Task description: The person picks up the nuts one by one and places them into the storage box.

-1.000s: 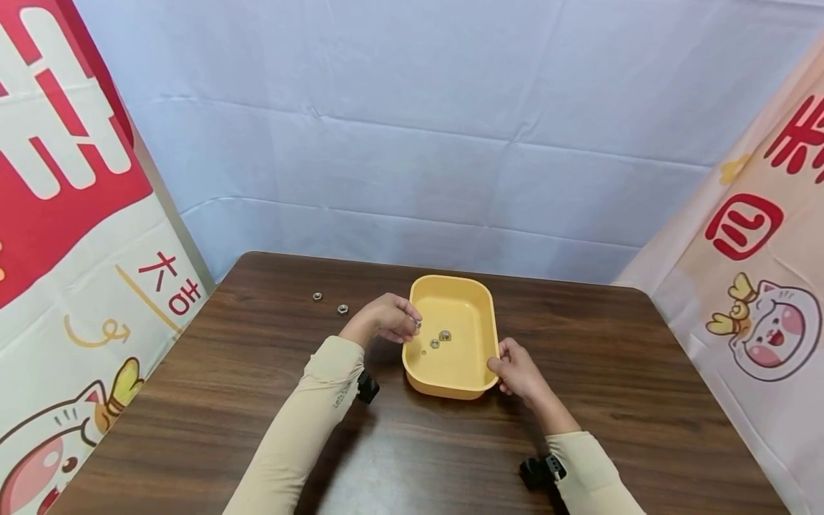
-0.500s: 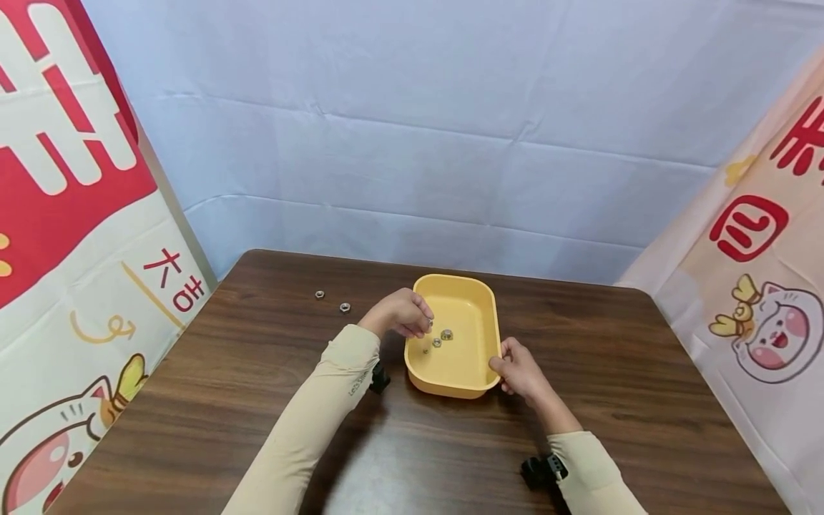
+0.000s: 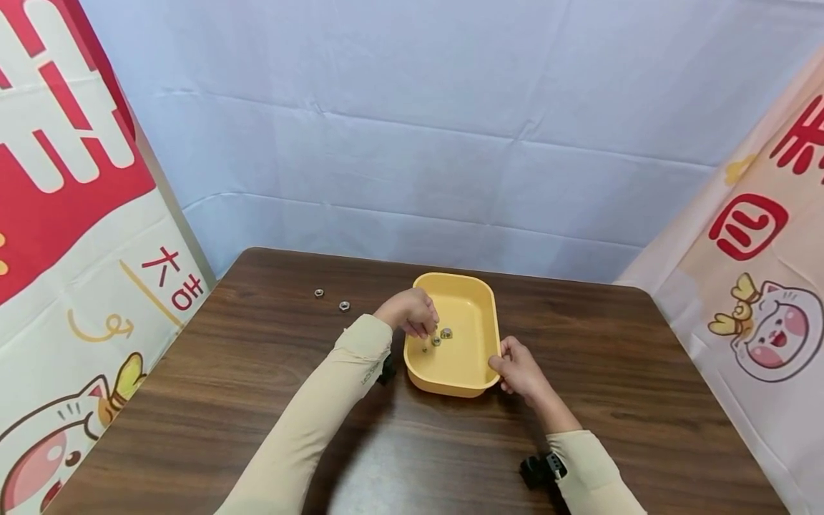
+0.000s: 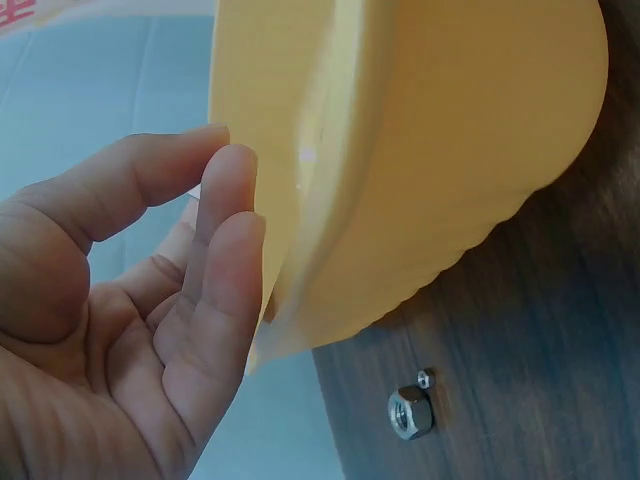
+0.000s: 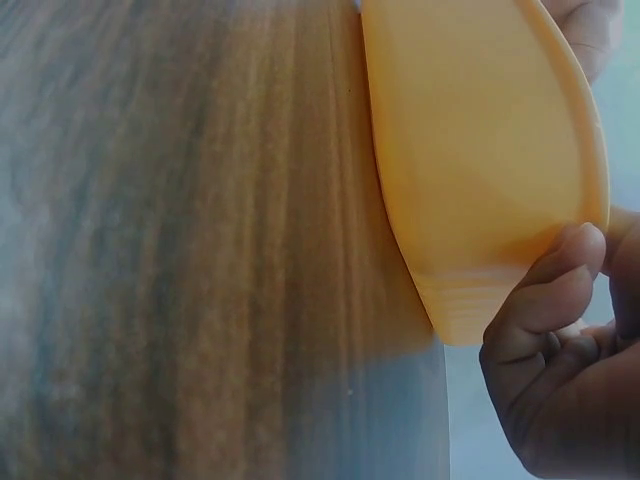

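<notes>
A yellow rectangular tray [image 3: 458,361] stands on the table. Over its left side, my left hand [image 3: 415,312] pinches a small metal nut [image 3: 435,327] at the fingertips. In the left wrist view the thumb and fingertips of the left hand [image 4: 150,290] come together, and they hide the nut. My right hand [image 3: 518,368] grips the tray's right rim; in the right wrist view the thumb and curled fingers of that hand [image 5: 570,350] hold its edge. Inside the tray lie a larger nut [image 3: 446,333], a medium nut [image 3: 436,341] and a tiny nut [image 3: 424,350].
Two loose nuts sit on the dark wooden table [image 3: 257,357] left of the tray: a nearer one [image 3: 344,306] and a farther one [image 3: 319,293]. A pale cloth [image 3: 412,143] hangs behind the table, with printed banners at both sides.
My left hand has moved right and further over the tray, carrying the pinched nut from the left rim to above the tray floor. My right hand keeps its grip on the rim.
</notes>
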Demonstrator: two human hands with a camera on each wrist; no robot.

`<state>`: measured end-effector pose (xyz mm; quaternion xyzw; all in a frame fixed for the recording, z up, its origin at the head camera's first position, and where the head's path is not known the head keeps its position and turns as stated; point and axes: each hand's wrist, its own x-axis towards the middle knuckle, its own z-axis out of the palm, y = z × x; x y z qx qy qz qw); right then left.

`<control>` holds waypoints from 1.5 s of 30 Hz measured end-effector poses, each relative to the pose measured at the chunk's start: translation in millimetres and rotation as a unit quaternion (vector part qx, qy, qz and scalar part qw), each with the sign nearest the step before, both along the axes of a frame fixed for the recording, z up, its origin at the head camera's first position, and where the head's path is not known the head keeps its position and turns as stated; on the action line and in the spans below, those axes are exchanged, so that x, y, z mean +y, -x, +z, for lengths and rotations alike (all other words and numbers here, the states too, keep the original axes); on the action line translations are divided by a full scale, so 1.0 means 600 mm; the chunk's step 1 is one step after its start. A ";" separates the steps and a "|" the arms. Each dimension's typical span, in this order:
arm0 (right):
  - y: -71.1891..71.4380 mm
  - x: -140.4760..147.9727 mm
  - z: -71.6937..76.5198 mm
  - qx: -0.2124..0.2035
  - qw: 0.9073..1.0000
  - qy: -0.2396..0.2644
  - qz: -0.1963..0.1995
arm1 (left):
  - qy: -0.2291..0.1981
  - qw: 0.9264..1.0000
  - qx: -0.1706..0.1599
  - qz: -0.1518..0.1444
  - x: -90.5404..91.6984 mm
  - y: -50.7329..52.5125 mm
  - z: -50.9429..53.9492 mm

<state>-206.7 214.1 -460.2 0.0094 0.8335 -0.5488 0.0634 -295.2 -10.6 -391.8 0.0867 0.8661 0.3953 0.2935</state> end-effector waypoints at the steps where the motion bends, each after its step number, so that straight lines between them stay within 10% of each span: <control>1: 0.000 0.000 0.000 0.004 1.000 -0.002 0.001 | 0.010 1.000 0.003 -0.002 0.002 0.002 0.001; 28: 0.000 0.002 -0.002 0.001 1.000 -0.004 0.001 | 0.156 0.987 0.028 -0.031 0.052 0.020 0.018; 45: -0.002 0.002 -0.001 -0.004 1.000 0.002 0.000 | 0.217 0.974 0.018 -0.064 0.066 0.024 -0.005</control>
